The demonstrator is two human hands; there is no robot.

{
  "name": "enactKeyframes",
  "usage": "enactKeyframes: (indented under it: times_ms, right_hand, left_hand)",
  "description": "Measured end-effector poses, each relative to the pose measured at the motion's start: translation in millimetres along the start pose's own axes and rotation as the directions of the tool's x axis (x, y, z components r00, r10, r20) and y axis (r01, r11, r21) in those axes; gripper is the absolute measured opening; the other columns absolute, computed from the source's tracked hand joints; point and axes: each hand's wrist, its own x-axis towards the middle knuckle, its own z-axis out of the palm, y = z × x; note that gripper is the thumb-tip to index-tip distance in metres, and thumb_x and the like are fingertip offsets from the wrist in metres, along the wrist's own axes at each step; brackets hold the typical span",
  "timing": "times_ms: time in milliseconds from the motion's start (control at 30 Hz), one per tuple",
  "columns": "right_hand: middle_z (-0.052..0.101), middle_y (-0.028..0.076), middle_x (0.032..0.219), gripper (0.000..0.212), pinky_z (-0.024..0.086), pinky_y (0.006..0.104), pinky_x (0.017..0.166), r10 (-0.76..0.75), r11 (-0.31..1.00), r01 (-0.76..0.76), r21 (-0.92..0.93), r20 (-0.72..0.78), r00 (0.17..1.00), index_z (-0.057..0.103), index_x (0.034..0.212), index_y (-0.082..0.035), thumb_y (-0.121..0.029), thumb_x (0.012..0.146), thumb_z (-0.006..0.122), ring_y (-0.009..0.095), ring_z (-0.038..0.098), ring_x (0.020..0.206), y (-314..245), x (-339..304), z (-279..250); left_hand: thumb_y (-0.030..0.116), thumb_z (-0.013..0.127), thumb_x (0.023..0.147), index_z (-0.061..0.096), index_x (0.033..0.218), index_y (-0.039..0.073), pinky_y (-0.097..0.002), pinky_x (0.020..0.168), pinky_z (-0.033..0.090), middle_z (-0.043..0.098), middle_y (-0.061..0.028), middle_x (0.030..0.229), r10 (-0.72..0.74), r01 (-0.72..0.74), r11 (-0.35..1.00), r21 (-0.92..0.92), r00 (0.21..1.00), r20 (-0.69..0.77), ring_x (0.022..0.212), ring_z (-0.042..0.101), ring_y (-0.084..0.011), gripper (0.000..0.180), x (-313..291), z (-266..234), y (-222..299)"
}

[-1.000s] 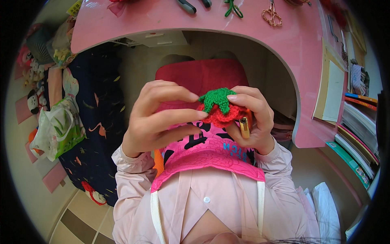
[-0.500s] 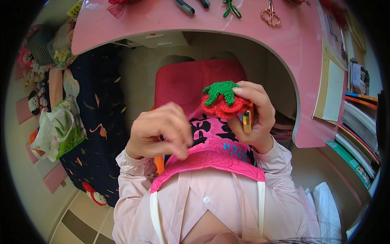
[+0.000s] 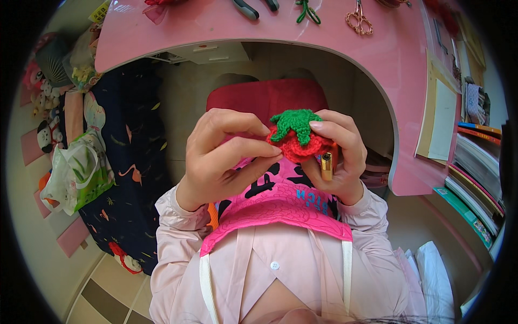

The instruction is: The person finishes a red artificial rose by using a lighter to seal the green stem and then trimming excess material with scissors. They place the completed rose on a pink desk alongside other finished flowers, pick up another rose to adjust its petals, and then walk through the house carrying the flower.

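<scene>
A crocheted flower with red petals (image 3: 298,149) and a green leafy cap (image 3: 294,124) is held up in front of my chest. My right hand (image 3: 341,148) grips its right side, thumb below and fingers on the green cap. Tucked in that same hand is a small gold and red object (image 3: 326,166) with a dark hole at its top, like a lighter. My left hand (image 3: 229,154) pinches at the left edge of the red petals with thumb and fingertips; whether a loose thread is between them cannot be made out.
On the pink desk (image 3: 189,24) ahead lie rose-gold scissors (image 3: 360,22), grey-handled pliers (image 3: 247,9) and a green looped cord (image 3: 308,14). A pink apron (image 3: 286,208) covers my lap. Books and folders (image 3: 475,178) stand at right, a plastic bag (image 3: 81,173) at left.
My left hand has come up and to the right, from apart from the flower to pinching its petal edge. The right hand keeps its hold, the flower slightly turned.
</scene>
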Motion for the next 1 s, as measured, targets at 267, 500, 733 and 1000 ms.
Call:
enactKeyframes:
  times_ms: [267,500,733,1000]
  right_hand:
    - [0.059,0.017,0.108,0.056,0.053,0.0302,0.074,-0.024,0.998,0.023,-0.063,-0.009,1.000,0.061,0.114,-0.006,0.005,0.061,0.078,0.027,0.064,0.089,3.4,0.9,4.8]
    - [0.059,0.018,0.108,0.054,0.051,0.0315,0.077,0.037,0.999,-0.040,-0.021,-0.118,0.992,0.060,0.113,-0.005,0.006,0.062,0.074,0.029,0.063,0.090,24.2,-6.4,1.1]
    - [0.060,0.018,0.107,0.052,0.052,0.0325,0.077,0.008,0.999,-0.012,-0.048,-0.085,0.996,0.059,0.112,-0.005,0.005,0.064,0.073,0.029,0.063,0.089,12.3,1.5,5.3]
    - [0.058,0.019,0.109,0.053,0.053,0.0328,0.078,0.032,0.999,-0.031,0.012,-0.064,0.997,0.059,0.114,-0.005,0.006,0.064,0.074,0.029,0.063,0.093,7.0,3.1,6.2]
  left_hand:
    - [0.001,0.080,0.066,0.070,0.081,0.009,-0.0306,0.070,0.046,0.058,-0.0087,0.097,-0.093,0.104,0.933,-0.345,0.994,0.050,0.080,0.057,-0.0208,0.019,-17.3,3.2,-1.9]
    - [0.016,0.067,0.088,0.059,0.080,0.017,-0.0279,0.065,0.036,0.062,0.0040,0.079,0.032,-0.101,0.281,-0.954,0.995,-0.096,0.068,0.054,-0.0112,0.011,-41.2,-29.2,-28.8]
    - [0.008,0.056,0.095,0.060,0.101,0.001,-0.0254,0.079,0.045,0.061,-0.0067,0.093,-0.403,0.261,0.909,-0.324,0.744,-0.532,0.082,0.055,-0.0127,0.010,-7.2,-100.8,-101.7]
    - [0.021,0.068,0.082,0.070,0.097,0.007,-0.0283,0.073,0.052,0.071,-0.0078,0.091,-0.293,0.487,0.726,0.486,0.858,-0.422,0.079,0.068,-0.0152,0.021,75.7,-149.6,-205.0]
